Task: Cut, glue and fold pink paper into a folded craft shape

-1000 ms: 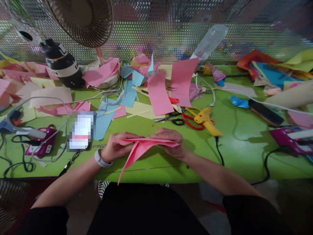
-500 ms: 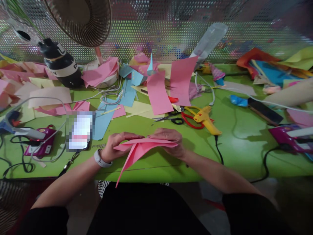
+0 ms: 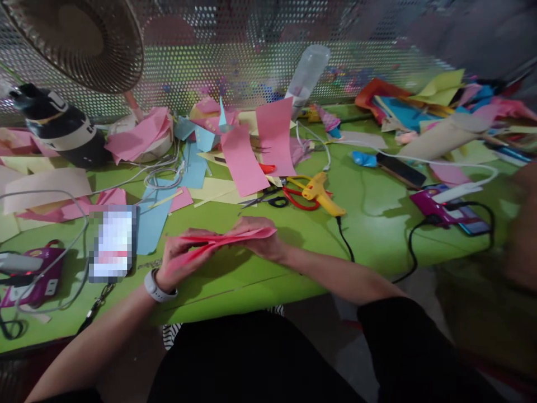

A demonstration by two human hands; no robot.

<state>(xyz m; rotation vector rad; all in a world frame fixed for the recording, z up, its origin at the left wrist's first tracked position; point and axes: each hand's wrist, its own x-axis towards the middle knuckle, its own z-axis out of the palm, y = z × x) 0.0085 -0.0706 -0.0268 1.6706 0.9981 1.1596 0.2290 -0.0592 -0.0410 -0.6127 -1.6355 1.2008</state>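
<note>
A folded sheet of pink paper is held above the green table, seen nearly edge-on with its layers pressed together. My left hand, with a pale watch strap at the wrist, is closed around the left end of the paper. My right hand grips the right part, its fingers behind the sheet and partly hidden by it. Just beyond my hands lie black-handled scissors, red-handled scissors and a yellow glue gun.
A lit phone lies left of my hands. Purple power strips with cords sit on both sides. Behind are paper scraps, two upright pink sheets, a fan, a black bottle and a clear bottle. A person's arm shows at right.
The long pink flap that hung down toward me is now folded up against the rest of the sheet. My left hand has closed over that end. The view has turned to the right.
</note>
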